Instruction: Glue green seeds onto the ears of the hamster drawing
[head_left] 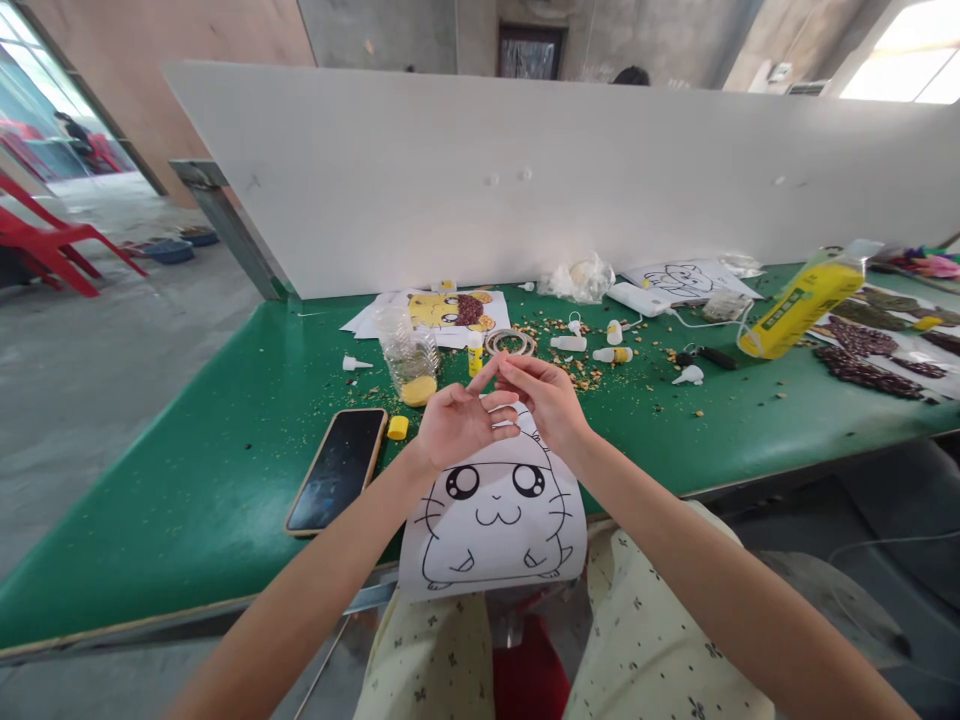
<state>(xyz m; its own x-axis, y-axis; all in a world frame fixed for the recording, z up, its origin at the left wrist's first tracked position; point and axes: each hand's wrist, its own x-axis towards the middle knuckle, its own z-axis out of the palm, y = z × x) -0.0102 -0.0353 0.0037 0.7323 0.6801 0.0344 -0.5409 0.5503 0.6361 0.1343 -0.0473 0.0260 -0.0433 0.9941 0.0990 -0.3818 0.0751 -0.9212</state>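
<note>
My left hand [469, 422] is held palm up over the top of a paper with a cartoon animal drawing [495, 530], its fingers apart and its index fingertip raised. The fingertips of my right hand [544, 395] are pinched together at that left index fingertip; anything between them is too small to make out. The paper hangs over the table's front edge. Just beyond the hands lie a ring-shaped coil [511, 343] and a small yellow glue bottle [475, 355].
A phone [337, 470] and a yellow cap [397, 428] lie left of the paper. Behind are a clear plastic jar [409, 355], a coloured picture [450, 312], scattered grains, small bottles and a large yellow bottle [806, 305]. A white board [525, 190] stands behind the table.
</note>
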